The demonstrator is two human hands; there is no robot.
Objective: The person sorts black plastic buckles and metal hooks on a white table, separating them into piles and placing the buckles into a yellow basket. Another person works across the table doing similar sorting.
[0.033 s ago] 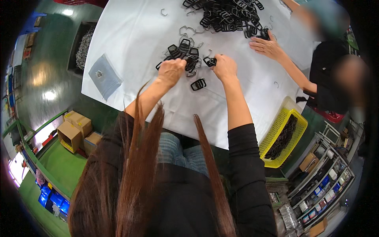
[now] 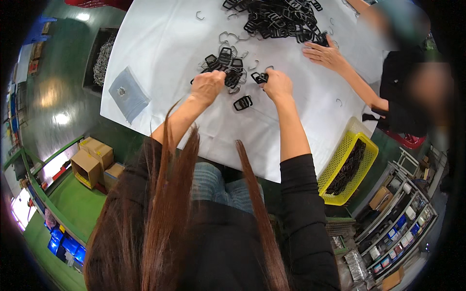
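Green workshop floor surrounds a table [image 2: 160, 43] covered in a white sheet, seen from above over the person's long brown hair and black sleeves. Near the middle of the sheet lies a small heap of black plastic buckles [image 2: 224, 65], mixed with a few bent grey wire clips [image 2: 228, 36]. The left hand [image 2: 208, 87] rests at the near left edge of that heap, fingers curled down into a loose fist; whether it grips a piece cannot be told from this angle. The right hand [image 2: 277, 83] sits just beside the heap on its right, fingers pinched closed on a single black buckle [image 2: 260, 77] that sticks out toward the left hand. Between the two wrists, a little nearer the person, one joined pair of buckles [image 2: 242, 102] lies alone on the sheet. A much larger pile of black buckles [image 2: 279, 19] is at the far edge of the table, and a co-worker's hand [image 2: 326, 56] lies flat on the sheet touching the near right side of that pile, the arm leading to a person in a black top at the right. On the left part of the sheet is a small clear plastic bag [image 2: 127, 93], well apart from the hands. A yellow mesh basket [image 2: 340, 165] holding dark parts stands just off the table's near right corner, with cardboard boxes [image 2: 92, 160] on the floor at the left and shelves of small bins [image 2: 403, 228] at the lower right.
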